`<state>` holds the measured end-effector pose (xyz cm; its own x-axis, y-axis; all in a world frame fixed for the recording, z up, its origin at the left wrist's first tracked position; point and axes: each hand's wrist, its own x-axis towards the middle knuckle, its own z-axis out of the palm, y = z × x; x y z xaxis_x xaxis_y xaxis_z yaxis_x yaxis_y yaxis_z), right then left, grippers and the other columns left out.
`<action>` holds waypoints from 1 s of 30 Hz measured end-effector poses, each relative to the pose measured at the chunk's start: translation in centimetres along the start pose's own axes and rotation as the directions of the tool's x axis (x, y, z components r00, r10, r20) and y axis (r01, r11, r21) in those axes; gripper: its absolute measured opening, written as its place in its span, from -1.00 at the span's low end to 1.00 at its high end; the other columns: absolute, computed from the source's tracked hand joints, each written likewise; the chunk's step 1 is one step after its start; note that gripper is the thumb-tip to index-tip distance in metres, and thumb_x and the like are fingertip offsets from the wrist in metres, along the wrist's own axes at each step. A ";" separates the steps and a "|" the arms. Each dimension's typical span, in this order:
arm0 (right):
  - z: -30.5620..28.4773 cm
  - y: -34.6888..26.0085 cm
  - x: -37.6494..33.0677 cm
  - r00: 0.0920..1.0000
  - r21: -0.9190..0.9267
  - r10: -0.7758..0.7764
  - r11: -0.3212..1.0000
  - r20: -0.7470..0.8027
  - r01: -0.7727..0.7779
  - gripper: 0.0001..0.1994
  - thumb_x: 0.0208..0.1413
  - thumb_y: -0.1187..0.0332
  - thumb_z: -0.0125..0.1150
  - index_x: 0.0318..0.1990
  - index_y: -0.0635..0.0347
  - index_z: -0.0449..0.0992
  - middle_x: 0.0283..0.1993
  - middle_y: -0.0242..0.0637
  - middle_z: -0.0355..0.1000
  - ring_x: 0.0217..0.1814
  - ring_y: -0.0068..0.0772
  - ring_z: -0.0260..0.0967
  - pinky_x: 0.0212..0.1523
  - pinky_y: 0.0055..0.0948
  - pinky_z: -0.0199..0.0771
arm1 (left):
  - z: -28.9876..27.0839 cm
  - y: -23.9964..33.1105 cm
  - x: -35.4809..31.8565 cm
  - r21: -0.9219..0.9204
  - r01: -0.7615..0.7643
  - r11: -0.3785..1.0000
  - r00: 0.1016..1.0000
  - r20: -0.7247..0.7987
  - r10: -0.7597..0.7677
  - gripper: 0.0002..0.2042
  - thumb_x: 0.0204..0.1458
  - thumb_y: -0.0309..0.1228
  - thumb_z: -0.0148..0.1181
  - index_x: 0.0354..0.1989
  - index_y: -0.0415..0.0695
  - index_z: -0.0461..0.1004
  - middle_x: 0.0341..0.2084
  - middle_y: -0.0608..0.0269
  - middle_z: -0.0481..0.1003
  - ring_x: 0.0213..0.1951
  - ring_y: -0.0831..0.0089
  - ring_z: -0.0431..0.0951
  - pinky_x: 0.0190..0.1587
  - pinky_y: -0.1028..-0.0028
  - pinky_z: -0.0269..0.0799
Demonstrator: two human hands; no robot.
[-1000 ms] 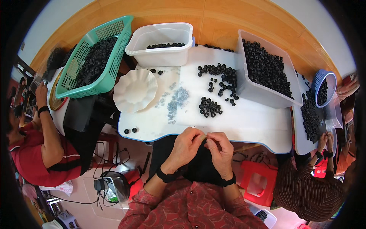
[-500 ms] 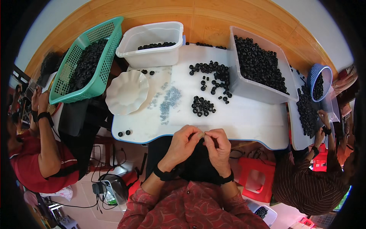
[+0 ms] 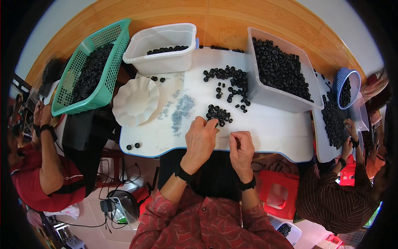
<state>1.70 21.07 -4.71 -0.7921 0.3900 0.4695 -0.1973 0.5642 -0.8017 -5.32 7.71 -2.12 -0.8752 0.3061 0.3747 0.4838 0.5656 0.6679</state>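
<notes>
My left hand (image 3: 201,140) reaches over the table to the near edge of a small pile of black ring-shaped pieces (image 3: 219,114). Its thumb and forefinger are bent together at that edge, and what lies between them is hidden. Close to the table's front edge, my right hand (image 3: 241,150) has its fingers curled and thumb and forefinger pressed together. Anything inside that pinch is too small to make out. Farther back lies a looser spread of black pieces (image 3: 237,83) beside a large clear bin (image 3: 282,99) full of the same kind.
Back left stand a white tub (image 3: 166,62) and a green basket (image 3: 89,99), both holding black pieces. A scalloped white plate (image 3: 136,101) lies near two loose pieces (image 3: 133,146). Co-workers sit on both sides; a red stool (image 3: 278,211) stands at my right.
My hands were together at the table's front edge and are now apart. The left moved forward to the small pile; the right shifted slightly to the right.
</notes>
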 end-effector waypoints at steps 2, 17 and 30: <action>0.1 -0.1 0.0 1.000 -0.016 0.001 1.000 0.007 0.000 -0.92 0.12 0.57 0.21 -0.23 0.32 0.47 -0.28 -0.17 0.39 -0.38 -0.37 0.41 -0.38 -0.48 0.45 | 0.1 -0.2 0.0 0.051 0.000 0.999 1.000 0.012 -0.001 -0.80 -0.08 -0.46 0.32 -0.24 -0.11 0.54 -0.41 0.12 0.36 -0.30 0.14 0.46 -0.37 0.22 0.42; 0.2 0.1 -0.3 1.000 -0.050 -0.017 0.999 0.003 0.017 -0.92 0.12 0.58 0.21 -0.24 0.32 0.47 -0.28 -0.17 0.39 -0.40 -0.35 0.42 -0.39 -0.47 0.44 | -1.9 -1.1 -2.6 -0.858 0.342 0.384 0.935 0.268 -0.234 -0.83 0.13 -0.59 0.17 -0.11 -0.29 0.45 -0.18 0.10 0.54 -0.27 0.41 0.61 -0.12 0.41 0.57; 0.1 -0.6 -0.9 0.999 0.059 0.045 0.997 -0.006 -0.044 -0.91 0.11 0.59 0.24 -0.24 0.31 0.49 -0.28 -0.27 0.38 -0.37 -0.51 0.37 -0.37 -0.55 0.42 | -4.0 -1.4 -5.7 -0.880 0.320 -0.351 0.923 0.373 -0.093 -0.77 0.19 -0.57 0.08 0.02 -0.27 0.43 -0.03 -0.10 0.47 -0.09 0.32 0.59 0.05 0.21 0.57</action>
<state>2.50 20.30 -4.65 -0.7968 0.4190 0.4355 -0.1961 0.5023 -0.8422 -0.99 2.12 -2.68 -0.8554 0.5161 0.0440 -0.4439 -0.7743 0.4510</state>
